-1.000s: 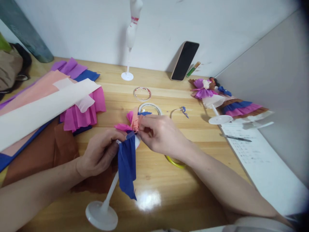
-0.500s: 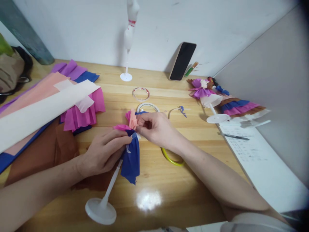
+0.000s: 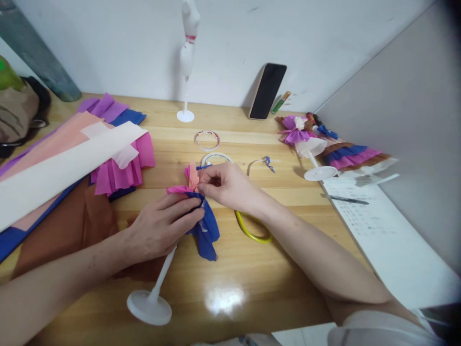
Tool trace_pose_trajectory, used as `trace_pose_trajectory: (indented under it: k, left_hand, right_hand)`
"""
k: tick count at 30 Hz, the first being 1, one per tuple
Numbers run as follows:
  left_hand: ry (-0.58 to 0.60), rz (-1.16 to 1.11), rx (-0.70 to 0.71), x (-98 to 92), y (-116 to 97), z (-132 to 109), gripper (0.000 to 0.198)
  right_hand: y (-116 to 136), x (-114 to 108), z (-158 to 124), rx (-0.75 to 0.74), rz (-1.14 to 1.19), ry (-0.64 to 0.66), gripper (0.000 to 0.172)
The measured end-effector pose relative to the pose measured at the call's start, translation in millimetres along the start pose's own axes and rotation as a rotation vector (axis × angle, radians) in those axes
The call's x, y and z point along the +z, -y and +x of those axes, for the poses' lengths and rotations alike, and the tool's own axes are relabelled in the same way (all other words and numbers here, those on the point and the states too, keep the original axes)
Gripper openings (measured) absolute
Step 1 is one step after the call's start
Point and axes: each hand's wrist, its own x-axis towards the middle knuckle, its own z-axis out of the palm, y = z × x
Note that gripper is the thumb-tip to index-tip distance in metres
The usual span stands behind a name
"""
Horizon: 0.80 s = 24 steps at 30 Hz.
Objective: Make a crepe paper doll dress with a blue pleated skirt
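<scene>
A small white stand (image 3: 158, 288) leans over the wooden table, its upper part dressed in blue crepe paper (image 3: 207, 233) with pink (image 3: 179, 189) and peach paper (image 3: 193, 177) at the top. My left hand (image 3: 169, 221) is wrapped round the dressed part, its fingertips on the blue paper. Just right of the peach strip, my right hand (image 3: 225, 187) is closed, thumb and index finger pinching the gathered edge of that strip. The body under the paper is mostly hidden by the left hand.
Crepe paper strips (image 3: 72, 158) cover the left side. A bare white mannequin (image 3: 188, 57) and a phone (image 3: 268, 91) stand at the wall. Tape rings (image 3: 207, 140), a yellow ring (image 3: 252, 235), a dressed figure (image 3: 306, 139), a pen (image 3: 347, 199) and a white sheet (image 3: 392, 245) lie further right.
The lower end of the blue paper has swung right. My left fingers have moved over the paper's top, and the peach strip stands narrower. The view has shifted slightly.
</scene>
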Motion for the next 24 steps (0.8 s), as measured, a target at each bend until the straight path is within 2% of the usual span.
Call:
trace_pose_trajectory:
  k: [4, 8, 10, 15, 17, 20, 24]
  left_hand:
    - [-0.001, -0.019, 0.025, -0.2, 1.8, 1.2, 0.025]
    - [-0.036, -0.188, -0.013, 0.5, 1.0, 1.3, 0.026]
    - [-0.067, -0.310, -0.116, -0.2, -0.3, -0.1, 0.025]
    - [-0.170, -0.609, -0.495, -4.9, -1.4, -5.4, 0.013]
    - [-0.212, -0.670, -0.590, -6.5, -0.8, -5.2, 0.012]
    - [-0.216, -0.653, -0.546, -8.2, 0.5, -1.2, 0.013]
    - [-0.123, -0.452, -0.256, -6.9, 1.9, 3.1, 0.016]
  right_hand:
    - [0.4, 1.9, 2.2, 0.015, 0.004, -0.001, 0.016]
    - [-0.1, 3.5, 1.9, 0.024, -0.011, -0.016, 0.016]
    - [-0.3, 4.0, 1.7, 0.023, -0.010, -0.018, 0.016]
    - [0.5, 3.9, 1.6, 0.027, -0.014, -0.014, 0.018]
    - [0.7, 4.1, 1.8, 0.032, -0.011, -0.012, 0.019]
    - [0.5, 4.9, 2.1, 0.028, -0.011, -0.017, 0.019]
    - [1.6, 5.6, 2.1, 0.031, -0.014, -0.037, 0.019]
